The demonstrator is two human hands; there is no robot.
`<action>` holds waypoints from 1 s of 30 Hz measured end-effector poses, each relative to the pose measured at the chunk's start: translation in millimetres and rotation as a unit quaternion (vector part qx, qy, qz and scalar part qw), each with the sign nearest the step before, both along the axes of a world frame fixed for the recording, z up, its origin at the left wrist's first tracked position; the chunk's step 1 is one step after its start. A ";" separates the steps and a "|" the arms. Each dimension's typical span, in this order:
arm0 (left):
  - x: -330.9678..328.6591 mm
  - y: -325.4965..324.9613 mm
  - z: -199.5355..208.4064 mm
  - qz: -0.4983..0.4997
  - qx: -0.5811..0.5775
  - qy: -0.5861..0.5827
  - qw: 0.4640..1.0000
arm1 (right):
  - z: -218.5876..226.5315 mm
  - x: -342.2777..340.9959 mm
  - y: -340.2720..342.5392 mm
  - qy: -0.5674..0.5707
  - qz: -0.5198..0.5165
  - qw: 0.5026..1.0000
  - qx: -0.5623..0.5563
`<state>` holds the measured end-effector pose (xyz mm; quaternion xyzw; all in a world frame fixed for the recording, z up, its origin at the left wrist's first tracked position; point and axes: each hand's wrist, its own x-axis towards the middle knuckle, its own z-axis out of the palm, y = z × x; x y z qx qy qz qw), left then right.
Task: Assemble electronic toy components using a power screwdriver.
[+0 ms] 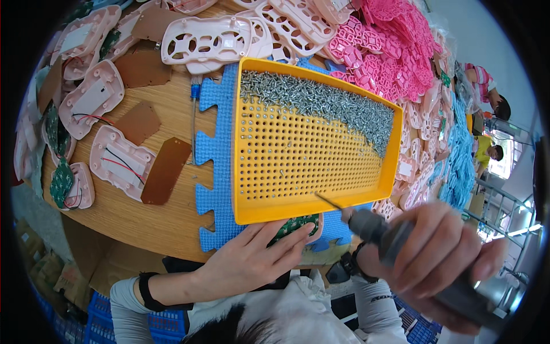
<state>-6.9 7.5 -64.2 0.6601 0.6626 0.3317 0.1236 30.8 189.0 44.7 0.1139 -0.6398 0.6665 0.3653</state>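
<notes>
My left hand (246,258) holds a green circuit board (297,225) in a pink plastic shell, its fingers lying across the board at the near edge of the yellow tray (303,211). My right hand (441,246) is wrapped round a dark electric screwdriver (369,226), somewhat blurred. The screwdriver's thin bit points left, over the tray's near side. Small silver screws (321,97) lie heaped along the far and right sides of the tray. Single screws sit in some of the holes in its perforated bottom.
Blue foam mats (215,155) lie under the tray on the wooden table (114,221). A screwdriver (195,94) lies left of the tray. Pink shells (206,40), brown boards (166,172) and wires spread leftward. Bright pink parts (395,46) and blue strips (458,149) are piled right.
</notes>
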 end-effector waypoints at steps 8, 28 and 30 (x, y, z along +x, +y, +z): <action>-2.0 0.3 1.9 0.012 0.001 0.031 0.999 | -36.0 -59.6 9.6 -0.025 0.045 0.996 0.074; -2.3 0.8 1.0 0.010 0.017 -0.007 1.000 | -48.3 -88.8 18.3 -0.013 0.172 0.981 0.090; -2.5 -2.1 0.2 0.005 0.013 -0.002 1.000 | -57.4 -90.1 11.7 0.039 0.138 0.989 0.038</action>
